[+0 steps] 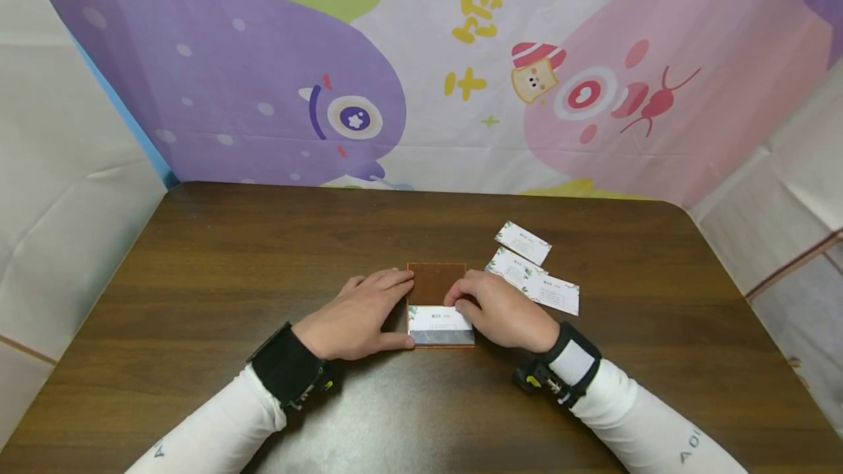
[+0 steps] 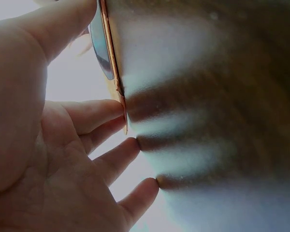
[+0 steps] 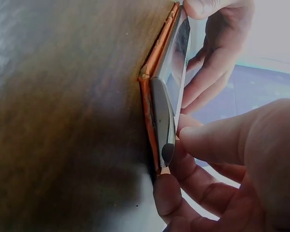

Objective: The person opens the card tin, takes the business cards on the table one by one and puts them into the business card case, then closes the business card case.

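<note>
An orange-edged brown card holder (image 1: 436, 285) lies opened flat on the table, a grey band (image 1: 440, 338) across its near half. White business cards (image 1: 431, 317) with a leaf print sit there, their lower part behind that band. My left hand (image 1: 358, 319) spreads along the holder's left side, thumb at the near corner and forefinger at the far part. Its other fingertips (image 2: 150, 186) rest on the table. My right hand (image 1: 503, 309) pinches the cards at their right end with thumb and bent fingers; in the right wrist view its thumb (image 3: 203, 142) lies against the edge.
Several loose white cards lie to the right, beyond my right hand: one card (image 1: 523, 242) farther back and another card (image 1: 556, 293) overlapping its neighbour. A cartoon-print cloth (image 1: 435, 152) hangs behind the brown table (image 1: 296, 232), with pale sheets on both sides.
</note>
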Motion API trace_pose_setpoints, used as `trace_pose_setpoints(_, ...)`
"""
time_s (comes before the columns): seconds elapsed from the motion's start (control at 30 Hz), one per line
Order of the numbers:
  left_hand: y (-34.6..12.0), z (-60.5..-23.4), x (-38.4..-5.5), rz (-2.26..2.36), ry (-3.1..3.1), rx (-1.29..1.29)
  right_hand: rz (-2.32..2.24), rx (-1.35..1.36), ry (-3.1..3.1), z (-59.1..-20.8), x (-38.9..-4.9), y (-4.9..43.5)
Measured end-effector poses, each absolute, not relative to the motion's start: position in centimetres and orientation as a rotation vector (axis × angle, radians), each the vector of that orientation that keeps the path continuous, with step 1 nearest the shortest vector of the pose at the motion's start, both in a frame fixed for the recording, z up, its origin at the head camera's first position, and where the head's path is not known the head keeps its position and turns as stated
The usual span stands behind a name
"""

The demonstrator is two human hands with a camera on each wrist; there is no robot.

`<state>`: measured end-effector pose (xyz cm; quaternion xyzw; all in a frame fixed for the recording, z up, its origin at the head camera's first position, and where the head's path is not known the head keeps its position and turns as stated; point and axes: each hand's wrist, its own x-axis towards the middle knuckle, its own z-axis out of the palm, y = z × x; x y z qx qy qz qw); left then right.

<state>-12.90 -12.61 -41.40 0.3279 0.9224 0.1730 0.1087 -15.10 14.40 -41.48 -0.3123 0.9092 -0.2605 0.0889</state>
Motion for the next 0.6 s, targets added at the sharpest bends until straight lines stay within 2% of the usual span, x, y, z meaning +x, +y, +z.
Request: trace_pose_setpoints(0.6,-12.4,-41.6,-12.8,0.507,2.722,0.961,-0.827,-0.905,2.754,-40.5,-15.0,16.0)
